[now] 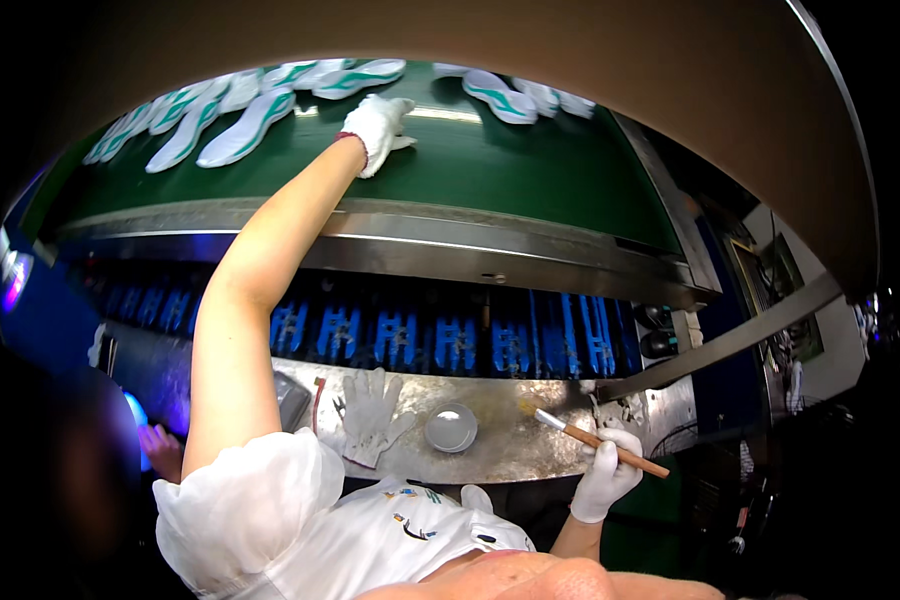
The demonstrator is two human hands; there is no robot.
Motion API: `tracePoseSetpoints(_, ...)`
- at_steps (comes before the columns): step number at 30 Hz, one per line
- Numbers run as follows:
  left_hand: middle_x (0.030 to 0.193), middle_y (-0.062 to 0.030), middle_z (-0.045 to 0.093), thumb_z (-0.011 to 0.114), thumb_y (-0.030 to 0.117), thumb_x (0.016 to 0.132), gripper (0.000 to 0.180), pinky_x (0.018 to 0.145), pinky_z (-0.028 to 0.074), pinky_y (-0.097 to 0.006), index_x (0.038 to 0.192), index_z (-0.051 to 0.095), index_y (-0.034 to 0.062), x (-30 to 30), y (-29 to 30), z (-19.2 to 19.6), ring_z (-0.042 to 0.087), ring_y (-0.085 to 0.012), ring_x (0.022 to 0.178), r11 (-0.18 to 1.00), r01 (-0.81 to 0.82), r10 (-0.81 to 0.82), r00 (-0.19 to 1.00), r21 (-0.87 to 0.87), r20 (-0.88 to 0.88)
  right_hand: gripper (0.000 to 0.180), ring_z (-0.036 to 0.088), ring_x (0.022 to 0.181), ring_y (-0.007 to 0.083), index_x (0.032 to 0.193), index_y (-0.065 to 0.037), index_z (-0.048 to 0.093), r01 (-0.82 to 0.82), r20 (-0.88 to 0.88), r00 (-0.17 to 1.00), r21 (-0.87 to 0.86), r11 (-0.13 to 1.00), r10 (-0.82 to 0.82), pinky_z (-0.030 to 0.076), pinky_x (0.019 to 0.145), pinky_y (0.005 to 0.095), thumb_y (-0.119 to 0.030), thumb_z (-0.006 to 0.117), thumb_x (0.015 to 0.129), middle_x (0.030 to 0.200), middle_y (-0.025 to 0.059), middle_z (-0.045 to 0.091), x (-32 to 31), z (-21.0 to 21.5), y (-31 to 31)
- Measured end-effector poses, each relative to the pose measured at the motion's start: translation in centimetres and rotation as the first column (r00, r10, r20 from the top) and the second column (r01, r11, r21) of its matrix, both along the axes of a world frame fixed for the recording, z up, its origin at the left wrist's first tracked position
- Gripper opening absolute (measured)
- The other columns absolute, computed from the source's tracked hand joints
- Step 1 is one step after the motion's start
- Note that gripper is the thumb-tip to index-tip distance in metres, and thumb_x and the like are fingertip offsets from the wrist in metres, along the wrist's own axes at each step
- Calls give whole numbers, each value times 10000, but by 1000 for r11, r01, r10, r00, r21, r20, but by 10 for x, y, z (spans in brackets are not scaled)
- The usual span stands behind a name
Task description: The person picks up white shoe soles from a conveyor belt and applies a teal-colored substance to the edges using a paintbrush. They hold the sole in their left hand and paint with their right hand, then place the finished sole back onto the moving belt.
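My left hand point(378, 135), in a white knit glove with a dark red cuff, reaches out over a green conveyor belt point(530, 185). Its fingers are spread, with nothing seen in them. Just beyond and left of it lie several white shoe soles with green markings, among them a long sole point(250, 130) and one nearest the fingers point(362, 79). Another sole point(500, 97) lies to the right. My right hand point(608, 474), also gloved in white, is closed around the wooden handle of a brush point(630, 458) at the lower right; the bristles point left.
On the metal ledge point(510, 450) before me rest a round pale bowl point(451, 428) and a loose white glove point(370, 415). Blue slotted fixtures point(395, 338) line the space below the belt. A slanting metal bar point(730, 335) crosses at right. Another person's hand point(160, 448) shows at left.
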State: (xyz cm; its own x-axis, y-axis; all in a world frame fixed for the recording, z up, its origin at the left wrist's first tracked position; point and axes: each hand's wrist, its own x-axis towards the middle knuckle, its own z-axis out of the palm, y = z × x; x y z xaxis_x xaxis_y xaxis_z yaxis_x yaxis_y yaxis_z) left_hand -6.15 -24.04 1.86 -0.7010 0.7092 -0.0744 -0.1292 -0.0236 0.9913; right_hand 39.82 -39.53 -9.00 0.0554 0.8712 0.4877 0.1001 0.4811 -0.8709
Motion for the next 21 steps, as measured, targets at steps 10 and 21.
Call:
tracePoseSetpoints(10, 1426, -110, 293, 468, 304, 870, 520, 1029, 304, -434, 1333, 361, 94, 85, 122, -13, 295, -280, 1306, 943, -104, -321, -42, -315, -946, 107, 562, 554, 99, 859, 18, 580, 90, -13, 995, -307, 947, -99, 437, 514, 213, -70, 548, 806, 706, 58, 571, 20, -26, -23)
tracePoseSetpoints(21, 1047, -182, 577, 560, 256, 806, 307, 858, 422, -423, 1007, 590, 25, 47, -28, 4, 539, -355, 986, 908, -213, -412, -309, -360, -857, 131, 544, 538, 88, 875, 15, 547, -7, -86, 996, -302, 953, -20, 415, 490, 186, -98, 502, 827, 662, 55, 559, 18, -26, -14)
